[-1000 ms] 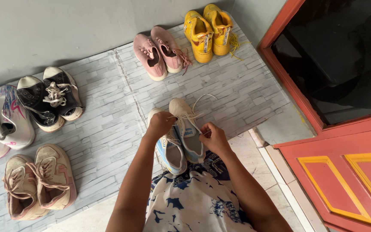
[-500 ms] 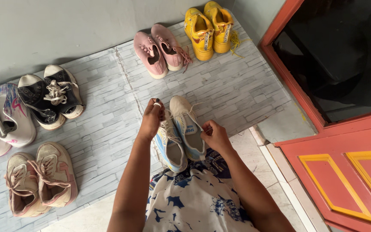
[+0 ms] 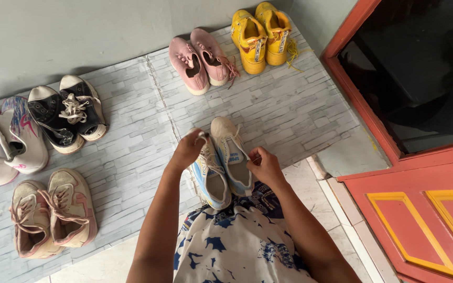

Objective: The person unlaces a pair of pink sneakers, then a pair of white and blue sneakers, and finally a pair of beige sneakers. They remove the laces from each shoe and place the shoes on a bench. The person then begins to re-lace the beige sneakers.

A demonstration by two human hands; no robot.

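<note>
left hand point(image 3: 187, 150): pinching lace end | right hand point(image 3: 265, 166): seemingly pinching lace | blue-white sneakers point(image 3: 221, 162) between

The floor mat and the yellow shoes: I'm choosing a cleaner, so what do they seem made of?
Floor mat: likely thin vinyl or plastic sheet, matte, with a printed grey brick pattern and a visible seam. Yellow shoes: probably smooth synthetic leather, faint sheen, with yellow laces.
</note>
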